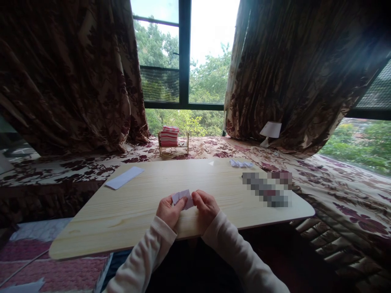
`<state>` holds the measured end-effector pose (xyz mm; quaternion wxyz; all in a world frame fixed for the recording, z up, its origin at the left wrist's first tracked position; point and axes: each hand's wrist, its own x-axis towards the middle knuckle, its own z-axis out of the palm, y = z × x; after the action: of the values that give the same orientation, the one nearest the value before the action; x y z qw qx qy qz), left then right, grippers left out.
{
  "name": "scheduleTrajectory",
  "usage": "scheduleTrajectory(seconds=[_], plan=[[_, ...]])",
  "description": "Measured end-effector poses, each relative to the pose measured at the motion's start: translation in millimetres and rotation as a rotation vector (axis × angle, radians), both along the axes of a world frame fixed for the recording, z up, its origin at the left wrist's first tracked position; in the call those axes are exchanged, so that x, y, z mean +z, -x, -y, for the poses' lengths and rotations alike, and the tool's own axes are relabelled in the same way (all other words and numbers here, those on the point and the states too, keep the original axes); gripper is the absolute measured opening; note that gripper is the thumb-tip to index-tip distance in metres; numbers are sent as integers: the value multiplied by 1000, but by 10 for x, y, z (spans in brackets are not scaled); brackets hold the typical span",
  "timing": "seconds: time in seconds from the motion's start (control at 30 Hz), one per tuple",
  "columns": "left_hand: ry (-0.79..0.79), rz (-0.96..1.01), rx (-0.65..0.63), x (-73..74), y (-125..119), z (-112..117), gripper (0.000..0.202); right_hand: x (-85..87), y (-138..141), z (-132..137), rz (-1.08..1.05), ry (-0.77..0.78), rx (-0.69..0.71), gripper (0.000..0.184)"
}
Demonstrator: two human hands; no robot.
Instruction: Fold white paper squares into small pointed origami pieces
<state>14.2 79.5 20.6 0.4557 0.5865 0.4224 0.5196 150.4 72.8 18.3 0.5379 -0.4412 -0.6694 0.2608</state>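
paper (185, 194): small, pale, straight-edged, tilted, under left hand's (169, 211) thumb

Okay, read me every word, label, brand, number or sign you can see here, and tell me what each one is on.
No readable text anywhere.
Small paper in the hands: a faint line, no letters I can make out.
White sheet on the table: no visible writing.
Folded papers: too small to tell.
Pixelated patch: blurred out, unreadable.

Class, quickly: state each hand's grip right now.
Left hand: closed, holding a small, white, rectangular paper piece.
Right hand: closed at that piece's right edge; whether pinching it, cannot tell.
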Motion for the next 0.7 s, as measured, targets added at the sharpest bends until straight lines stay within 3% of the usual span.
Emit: scheduleTrajectory(seconds=[0.3, 0.53, 0.7], plan=[[67, 106, -29, 88, 20, 24, 35, 20, -3, 28, -18, 27, -37, 28], [21, -14, -75, 57, 24, 30, 27, -29, -10, -11, -103, 52, -15, 25], [-10, -99, -105, 43, 13, 42, 25, -9, -18, 15, -38, -45, 17, 22]])
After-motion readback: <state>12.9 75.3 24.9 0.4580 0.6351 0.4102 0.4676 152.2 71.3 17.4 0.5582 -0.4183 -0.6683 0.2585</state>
